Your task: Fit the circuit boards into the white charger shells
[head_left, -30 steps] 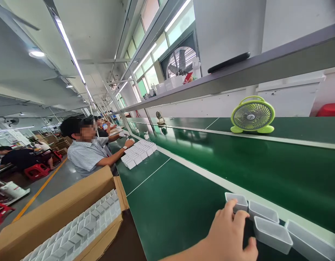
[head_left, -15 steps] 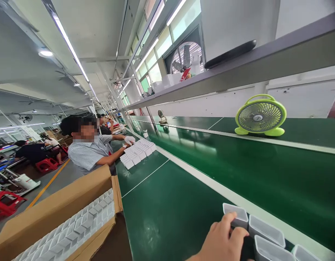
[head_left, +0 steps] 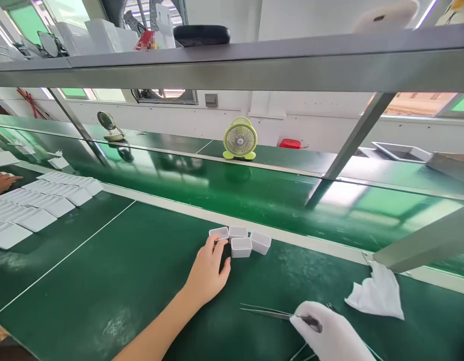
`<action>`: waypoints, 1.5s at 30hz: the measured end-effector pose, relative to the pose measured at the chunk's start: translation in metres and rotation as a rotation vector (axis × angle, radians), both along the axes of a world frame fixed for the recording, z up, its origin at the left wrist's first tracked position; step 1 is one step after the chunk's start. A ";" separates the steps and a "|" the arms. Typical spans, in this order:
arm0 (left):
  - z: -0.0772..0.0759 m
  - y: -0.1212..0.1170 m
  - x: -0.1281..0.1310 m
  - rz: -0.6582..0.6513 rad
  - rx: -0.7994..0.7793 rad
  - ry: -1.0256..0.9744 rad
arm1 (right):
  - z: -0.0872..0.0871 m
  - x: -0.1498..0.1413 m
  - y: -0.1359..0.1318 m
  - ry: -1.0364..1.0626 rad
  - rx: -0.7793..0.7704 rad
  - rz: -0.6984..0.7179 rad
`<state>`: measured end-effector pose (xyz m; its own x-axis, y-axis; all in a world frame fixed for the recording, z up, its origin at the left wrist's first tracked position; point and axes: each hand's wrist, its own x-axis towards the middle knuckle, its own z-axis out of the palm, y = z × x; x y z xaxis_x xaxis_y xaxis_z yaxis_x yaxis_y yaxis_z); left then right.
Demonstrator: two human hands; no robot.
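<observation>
My bare left hand [head_left: 207, 271] rests on the green bench top [head_left: 115, 281], fingers curled, with the fingertips touching the leftmost of several small white open trays [head_left: 241, 240] that stand clustered near the white strip. My right hand [head_left: 331, 333], in a white glove, sits at the lower right, closed round the handle of metal tweezers [head_left: 269, 313], whose thin tips point left over the bench.
A crumpled white cloth [head_left: 378, 292] lies to the right. Rows of flat white parts [head_left: 36, 205] cover the left, with another person's hand [head_left: 2, 183] beside them. Behind run a green conveyor belt [head_left: 254, 193], a lime desk fan [head_left: 240, 142] and an overhead shelf [head_left: 254, 65].
The view has swung from left along the line to straight ahead and down. My gloved right hand with tweezers has come into view. My left hand stays by the small trays.
</observation>
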<state>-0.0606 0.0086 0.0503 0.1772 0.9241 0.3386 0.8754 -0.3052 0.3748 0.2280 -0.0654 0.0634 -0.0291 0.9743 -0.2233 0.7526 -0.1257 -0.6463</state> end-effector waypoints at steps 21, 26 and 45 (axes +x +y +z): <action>0.001 0.000 -0.003 0.020 0.013 -0.001 | -0.023 -0.005 0.000 -0.097 0.058 0.098; 0.002 -0.002 -0.003 0.026 0.003 0.002 | -0.004 -0.003 0.004 -0.041 -0.082 0.185; 0.002 -0.001 -0.003 0.044 0.009 0.032 | -0.003 -0.004 0.002 -0.102 -0.061 0.200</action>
<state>-0.0639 0.0081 0.0527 0.1469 0.9282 0.3418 0.8995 -0.2691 0.3442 0.2244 -0.0630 0.0605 -0.1944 0.9361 -0.2931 0.8276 -0.0038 -0.5613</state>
